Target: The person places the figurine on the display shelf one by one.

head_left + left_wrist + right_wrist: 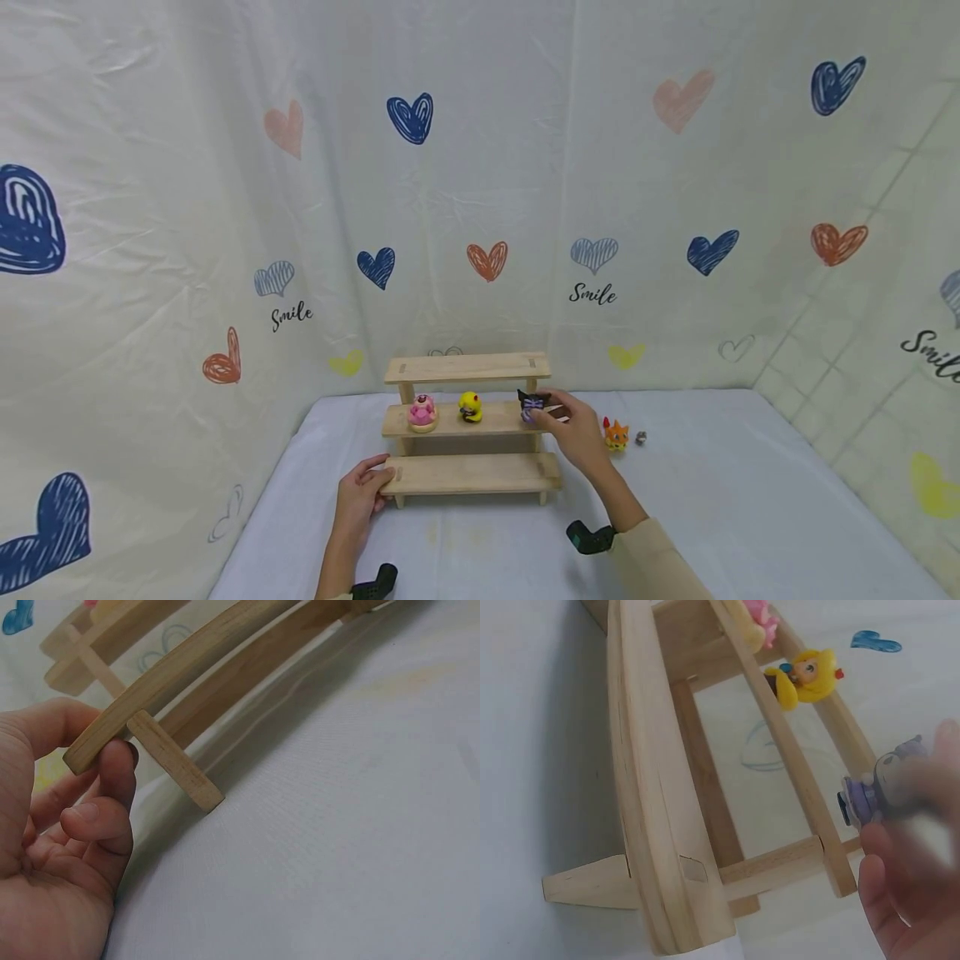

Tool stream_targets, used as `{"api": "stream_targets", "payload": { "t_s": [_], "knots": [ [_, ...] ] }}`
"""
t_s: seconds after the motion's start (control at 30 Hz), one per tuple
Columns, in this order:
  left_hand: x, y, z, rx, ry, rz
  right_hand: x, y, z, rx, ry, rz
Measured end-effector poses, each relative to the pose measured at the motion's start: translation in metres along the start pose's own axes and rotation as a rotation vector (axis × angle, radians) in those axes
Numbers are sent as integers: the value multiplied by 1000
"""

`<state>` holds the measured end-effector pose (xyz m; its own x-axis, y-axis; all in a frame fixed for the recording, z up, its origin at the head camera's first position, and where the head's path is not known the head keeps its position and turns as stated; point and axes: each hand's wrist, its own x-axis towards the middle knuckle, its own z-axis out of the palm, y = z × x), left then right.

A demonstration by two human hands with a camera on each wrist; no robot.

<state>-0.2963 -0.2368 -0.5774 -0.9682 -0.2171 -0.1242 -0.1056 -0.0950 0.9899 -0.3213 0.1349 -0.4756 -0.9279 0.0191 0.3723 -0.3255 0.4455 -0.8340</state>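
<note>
White cloth (712,533) covers the table (750,483), which stretches out in front of a stepped wooden shelf (448,423) and widely to its right, the side edges running back to the backdrop (480,183). Nearest, the shelf's bottom tier (472,473) lies crosswise, long axis left to right; the left hand (358,496) pinches its left end between thumb and fingers. One step up and back, the right hand (577,429) grips a purple-and-black figure (528,407) at the right end of the middle tier (495,423). That figure is roughly upright, ears up and base down; whether it touches the wood cannot be told. Along the same tier, a yellow figure (471,407) stands near the middle and a pink figure (422,414) near the left end. Right of the right hand, an orange figure (617,436) sits just beside a small grey object (641,437). Farther back rises the top tier (467,367), before the backdrop's printed hearts (487,261).
</note>
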Motion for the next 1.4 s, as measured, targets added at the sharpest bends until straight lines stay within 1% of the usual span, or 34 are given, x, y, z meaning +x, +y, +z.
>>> {"api": "stream_targets", "payload": {
  "t_s": [0.23,0.5,0.7,0.97,1.4],
  "knots": [
    [-1,0,1,0,1,-4,7,3,5,34,-4,1],
    [0,0,1,3,5,-7,12,1,10,31,-10,-13],
    [1,-2,0,-13,2,-5,13,2,15,31,-4,3],
    [0,-2,1,-12,1,0,14,3,20,34,5,24],
    [0,0,1,-1,8,-7,16,-1,22,-11,7,45]
  ]
}}
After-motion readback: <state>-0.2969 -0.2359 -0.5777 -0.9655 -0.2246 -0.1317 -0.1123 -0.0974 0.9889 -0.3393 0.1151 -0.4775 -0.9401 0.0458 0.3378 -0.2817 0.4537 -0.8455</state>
